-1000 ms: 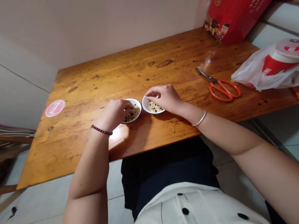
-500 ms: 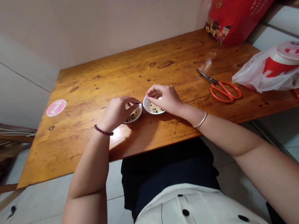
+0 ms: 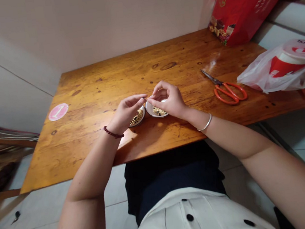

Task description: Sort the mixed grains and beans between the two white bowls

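Two small white bowls sit side by side near the table's front edge. Pale and dark beads lie in the left bowl [image 3: 141, 117] and in the right bowl [image 3: 149, 110]. My left hand [image 3: 128, 111] is above the left bowl, thumb and forefinger pinched together. My right hand [image 3: 169, 98] is over the right bowl, also in a pinch. The fingertips of both hands nearly meet above the gap between the bowls. Whatever is between them is too small to make out.
Orange-handled scissors [image 3: 228, 93] lie right of my right hand. Farther right is a red and white cup [image 3: 286, 60] in a plastic bag. A red box [image 3: 245, 6] stands at the back right. A pink round sticker [image 3: 58, 112] is on the wooden table [image 3: 89, 136] at the left.
My left hand has moved right, and its fingertips have come from the left bowl up to those of my right hand. My right fingers have shifted slightly.
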`<state>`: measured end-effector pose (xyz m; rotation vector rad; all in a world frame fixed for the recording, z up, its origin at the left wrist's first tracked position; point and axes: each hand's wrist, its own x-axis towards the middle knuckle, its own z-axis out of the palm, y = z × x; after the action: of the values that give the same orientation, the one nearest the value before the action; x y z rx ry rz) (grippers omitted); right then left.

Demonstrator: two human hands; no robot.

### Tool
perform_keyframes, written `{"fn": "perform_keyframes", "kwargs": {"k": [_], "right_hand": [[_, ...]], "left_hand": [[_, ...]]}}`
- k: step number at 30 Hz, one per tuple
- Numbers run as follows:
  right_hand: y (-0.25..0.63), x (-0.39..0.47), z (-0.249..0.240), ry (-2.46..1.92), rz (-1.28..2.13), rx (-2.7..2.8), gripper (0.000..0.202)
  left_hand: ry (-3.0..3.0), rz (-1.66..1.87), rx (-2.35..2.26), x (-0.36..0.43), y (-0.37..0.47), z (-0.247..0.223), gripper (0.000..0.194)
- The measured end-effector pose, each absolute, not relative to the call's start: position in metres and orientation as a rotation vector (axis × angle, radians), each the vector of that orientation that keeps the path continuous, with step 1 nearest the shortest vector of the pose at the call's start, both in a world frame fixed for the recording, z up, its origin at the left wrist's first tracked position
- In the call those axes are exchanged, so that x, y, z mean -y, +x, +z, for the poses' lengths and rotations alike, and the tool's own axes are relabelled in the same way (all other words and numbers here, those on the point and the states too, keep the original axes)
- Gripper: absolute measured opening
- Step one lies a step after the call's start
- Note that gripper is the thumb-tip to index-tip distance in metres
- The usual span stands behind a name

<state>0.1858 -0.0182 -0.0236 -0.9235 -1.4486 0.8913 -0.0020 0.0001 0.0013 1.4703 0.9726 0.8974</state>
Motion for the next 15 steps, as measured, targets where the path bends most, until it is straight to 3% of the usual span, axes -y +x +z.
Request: {"fn": "perform_keyframes", "kwargs": {"k": [15], "right_hand": [[0.1858, 0.0194, -0.0219, -0.937, 0.830, 1.485, 0.033]], "left_hand": [[1.358, 0.818, -1.037, 0.0002, -0.0012, -0.0001, 0.049]]}}
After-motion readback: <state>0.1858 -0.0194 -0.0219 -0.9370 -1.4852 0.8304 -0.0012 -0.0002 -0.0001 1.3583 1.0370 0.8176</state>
